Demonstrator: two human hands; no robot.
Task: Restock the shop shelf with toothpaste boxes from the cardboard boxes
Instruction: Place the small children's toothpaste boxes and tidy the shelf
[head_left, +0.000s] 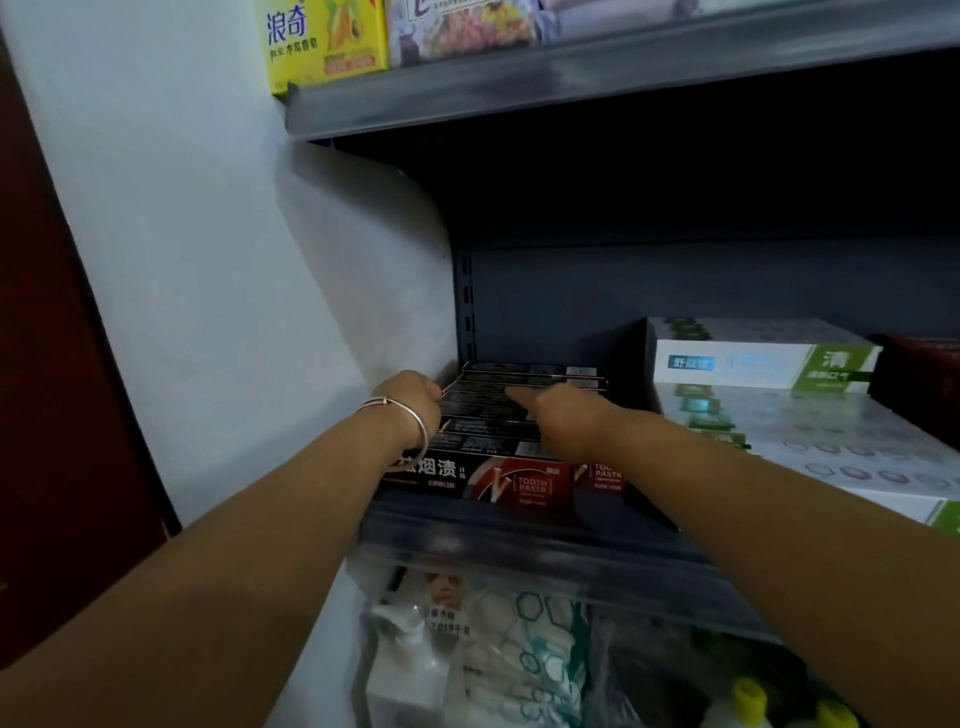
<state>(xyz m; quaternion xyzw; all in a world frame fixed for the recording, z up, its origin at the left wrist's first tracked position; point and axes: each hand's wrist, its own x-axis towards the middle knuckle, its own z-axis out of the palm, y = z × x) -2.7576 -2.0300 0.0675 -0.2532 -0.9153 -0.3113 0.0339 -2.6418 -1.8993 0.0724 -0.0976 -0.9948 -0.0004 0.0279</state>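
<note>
Black toothpaste boxes (498, 415) lie stacked at the shelf (519, 525) left end; left hand (410, 400) fingers curl against their side (grip unclear), right hand (561, 415) rests open on top

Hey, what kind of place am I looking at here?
Most likely a small shop's toiletries shelving. Metal shelves hold retail packs: a stack of black toothpaste boxes that both hands are straightening, white and green toothpaste boxes beside them, and a yellow soap box on the shelf above.
</note>
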